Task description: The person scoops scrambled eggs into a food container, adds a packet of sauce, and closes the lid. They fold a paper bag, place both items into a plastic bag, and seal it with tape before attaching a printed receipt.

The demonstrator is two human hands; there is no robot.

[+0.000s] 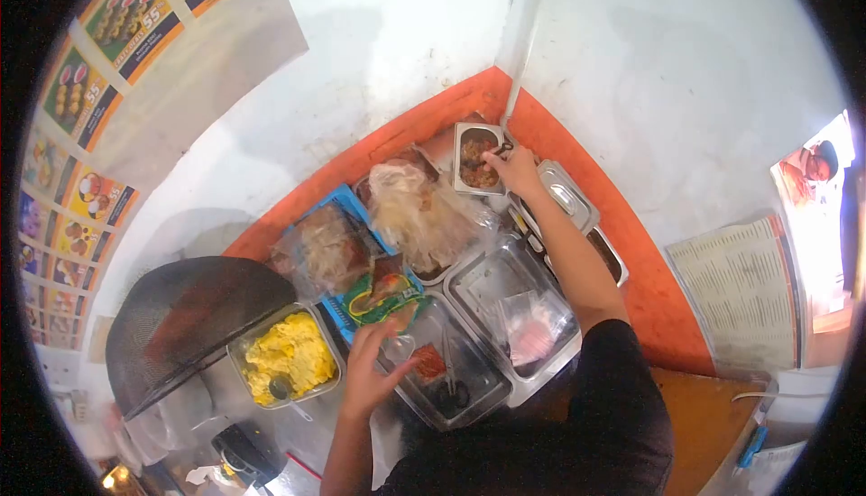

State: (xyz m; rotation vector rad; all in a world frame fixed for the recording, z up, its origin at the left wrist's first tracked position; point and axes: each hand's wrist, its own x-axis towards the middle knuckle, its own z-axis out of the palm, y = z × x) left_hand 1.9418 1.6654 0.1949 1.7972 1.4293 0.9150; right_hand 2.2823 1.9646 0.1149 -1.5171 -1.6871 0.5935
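Note:
My right hand reaches over a small steel container of brown chopped food in the back corner. Its fingers are closed on a dark-handled utensil, whose lower end is hidden. My left hand holds nothing, fingers and thumb spread, at the left edge of a clear-lidded tray. Just beyond its fingertips lies a green and yellow packet. Inside that tray I see a reddish piece of food and black-handled scissors.
A tub of yellow spread with a spoon stands left, beside a dark mesh cover. Plastic bags and a blue basket crowd the middle. Another tray holds a bagged pink item. A steel lid sits at right.

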